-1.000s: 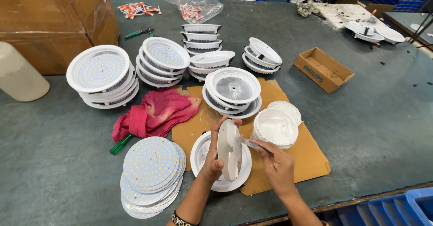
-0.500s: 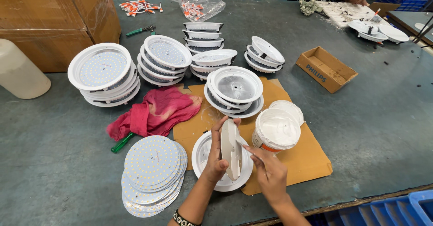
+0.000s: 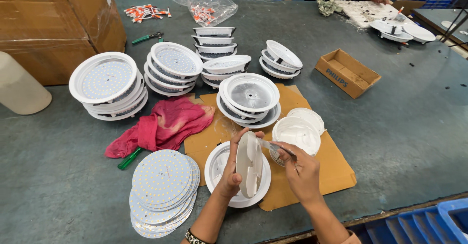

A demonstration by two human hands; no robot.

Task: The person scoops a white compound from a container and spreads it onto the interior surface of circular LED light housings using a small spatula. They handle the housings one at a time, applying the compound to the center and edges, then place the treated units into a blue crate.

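Two hands work over a sheet of brown cardboard [image 3: 336, 171] on the table. The left hand [image 3: 230, 175] grips a white round lamp cover [image 3: 248, 163] set on edge, its long axis running near upright and its flat faces turned left and right, just above a white lamp housing [image 3: 219, 161]. The right hand [image 3: 302, 173] pinches a thin tool [image 3: 273, 146] whose tip points left at the cover.

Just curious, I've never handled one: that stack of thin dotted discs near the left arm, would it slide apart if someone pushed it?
Probably. The stack of thin dotted discs is already fanned out unevenly, so the layers seem to slip easily. Each disc looks flat and thin, likely light and fairly stiff. Lying flat on the table, they should not roll.
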